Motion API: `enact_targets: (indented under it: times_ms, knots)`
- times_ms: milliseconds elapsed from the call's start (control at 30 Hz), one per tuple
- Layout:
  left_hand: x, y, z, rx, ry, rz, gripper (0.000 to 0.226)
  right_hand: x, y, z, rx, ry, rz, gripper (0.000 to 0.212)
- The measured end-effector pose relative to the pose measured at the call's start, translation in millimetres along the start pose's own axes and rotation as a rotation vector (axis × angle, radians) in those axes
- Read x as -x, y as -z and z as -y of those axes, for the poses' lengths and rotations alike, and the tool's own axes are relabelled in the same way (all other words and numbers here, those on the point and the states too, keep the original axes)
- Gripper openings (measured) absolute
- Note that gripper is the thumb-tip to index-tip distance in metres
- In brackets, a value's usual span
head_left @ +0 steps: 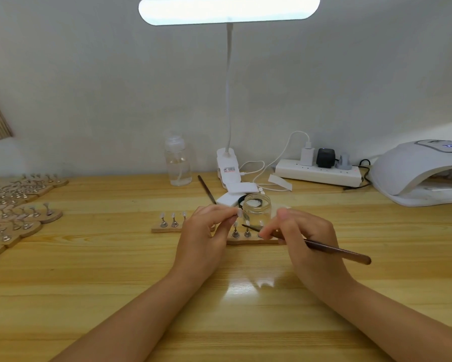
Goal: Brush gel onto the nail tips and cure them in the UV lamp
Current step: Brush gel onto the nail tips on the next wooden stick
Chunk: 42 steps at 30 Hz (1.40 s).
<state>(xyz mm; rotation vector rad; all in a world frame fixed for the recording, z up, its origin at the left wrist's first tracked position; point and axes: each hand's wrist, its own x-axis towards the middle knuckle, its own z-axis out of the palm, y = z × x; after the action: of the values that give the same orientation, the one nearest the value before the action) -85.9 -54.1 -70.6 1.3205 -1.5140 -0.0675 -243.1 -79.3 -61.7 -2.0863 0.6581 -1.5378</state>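
While my left hand [206, 226] pinches a single nail tip [239, 211] between thumb and fingertips just above the wooden table [115, 270], my right hand [298, 231] grips the brush [337, 250], bristles pointing at that tip. Both hover over a wooden stand [248, 241] of mounted tips, beside the glass jar [256, 207]. Far right, the UV lamp [415, 173] sits with its opening facing us.
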Motion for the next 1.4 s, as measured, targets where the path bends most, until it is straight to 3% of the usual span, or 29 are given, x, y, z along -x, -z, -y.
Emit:
enact_targets:
  times_ms: [167,300,467,600,1000,1400]
  knots:
    - [0.3,-0.6,-0.8,0.004,-0.012,0.000,0.019,-1.5,0.0,-0.6,0.106,0.068,0.006,0.033]
    - [-0.3,-1.0,-2.0,-0.019,0.018,-0.001,0.019,-0.4,2.6,-2.3,0.035,0.047,-0.023,0.038]
    - [0.3,-0.8,-4.1,-0.027,0.028,-0.019,0.017,-2.2,-0.3,-4.9,0.177,0.131,0.023,0.032]
    - [1.0,0.0,-5.4,-0.033,0.032,-0.020,0.017,-1.6,1.2,-7.5,0.117,0.107,-0.012,0.040]
    - [1.5,-0.4,-7.5,-0.045,0.029,-0.011,0.016,-2.7,0.6,-8.8,0.216,0.204,-0.031,0.035]
    - [1.8,-0.2,-6.6,-0.042,0.024,-0.007,0.016,-1.9,1.5,-9.0,0.191,0.173,-0.045,0.042]
